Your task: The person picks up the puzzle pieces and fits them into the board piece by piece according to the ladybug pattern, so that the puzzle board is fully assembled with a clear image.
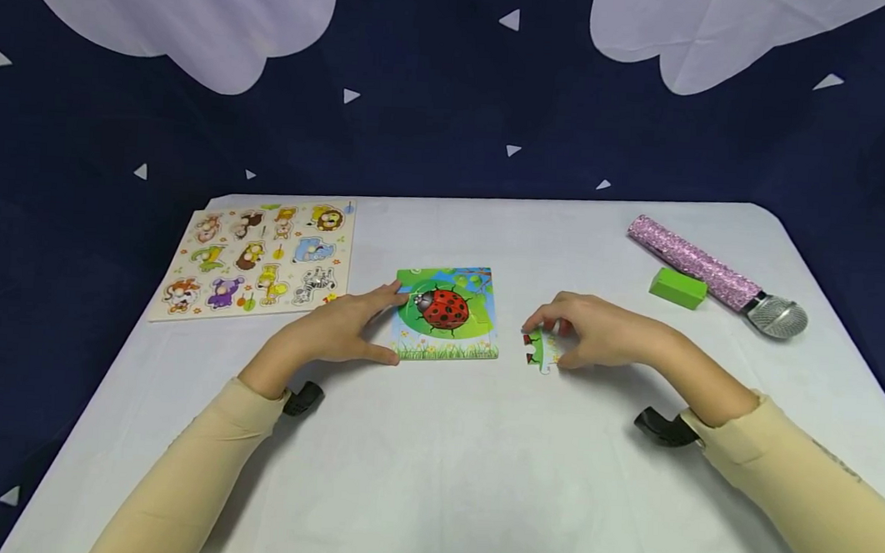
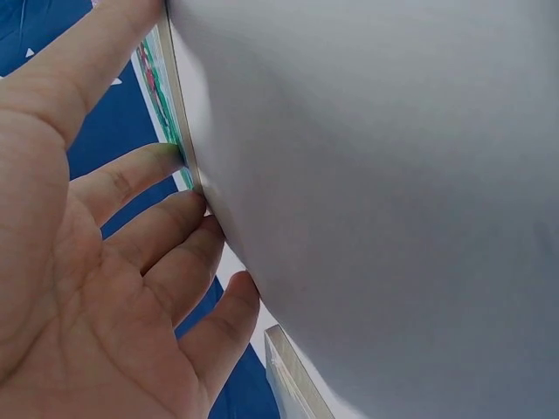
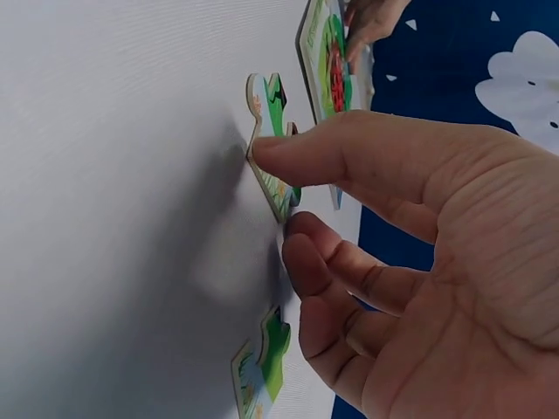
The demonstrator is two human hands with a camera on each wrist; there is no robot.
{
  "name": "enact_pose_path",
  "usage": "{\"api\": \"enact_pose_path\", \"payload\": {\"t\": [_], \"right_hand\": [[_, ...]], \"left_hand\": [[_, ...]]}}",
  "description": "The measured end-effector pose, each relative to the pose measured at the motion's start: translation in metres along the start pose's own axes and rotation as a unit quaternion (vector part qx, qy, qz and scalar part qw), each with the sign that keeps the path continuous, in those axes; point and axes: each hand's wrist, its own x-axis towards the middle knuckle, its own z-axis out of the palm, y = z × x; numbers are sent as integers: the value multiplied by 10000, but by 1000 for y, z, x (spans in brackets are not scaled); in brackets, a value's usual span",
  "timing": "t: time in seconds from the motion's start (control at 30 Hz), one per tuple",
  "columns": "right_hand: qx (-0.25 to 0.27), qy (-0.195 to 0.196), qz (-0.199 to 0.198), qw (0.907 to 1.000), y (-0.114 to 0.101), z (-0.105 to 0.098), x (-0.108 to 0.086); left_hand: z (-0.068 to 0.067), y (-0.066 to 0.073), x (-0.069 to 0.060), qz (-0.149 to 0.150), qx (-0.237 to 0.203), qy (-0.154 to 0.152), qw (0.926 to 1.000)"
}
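Note:
A square ladybug puzzle board (image 1: 446, 314) lies flat on the table. My left hand (image 1: 342, 325) rests at its left side, thumb by the lower left corner and fingers along the edge; in the left wrist view, fingertips touch the side of the board (image 2: 168, 96). To the right of the board, my right hand (image 1: 597, 331) pinches a small puzzle piece (image 1: 536, 348) with green and red on it. The right wrist view shows the thumb on one edge of this puzzle piece (image 3: 272, 175). A second puzzle piece (image 3: 262, 371) lies nearby, hidden in the head view.
A wooden animal peg board (image 1: 259, 258) lies at the back left. At the back right are a green block (image 1: 678, 288) and a microphone (image 1: 713, 274) with a pink glittery handle. White cloth covers the table (image 1: 432, 476); a dark blue curtain (image 1: 434, 142) hangs behind.

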Motion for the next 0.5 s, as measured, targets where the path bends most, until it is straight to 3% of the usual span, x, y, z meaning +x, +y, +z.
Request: {"api": "enact_pose_path", "payload": {"t": [0.33,0.5], "right_hand": [[-134,-60,-364,9992,5,5,7],[-112,-59,-363,9993,8,5,9]], "left_hand": [[1,0,0,36,15,0,10000],[0,-1,0,60,-5,19,10000]]}}
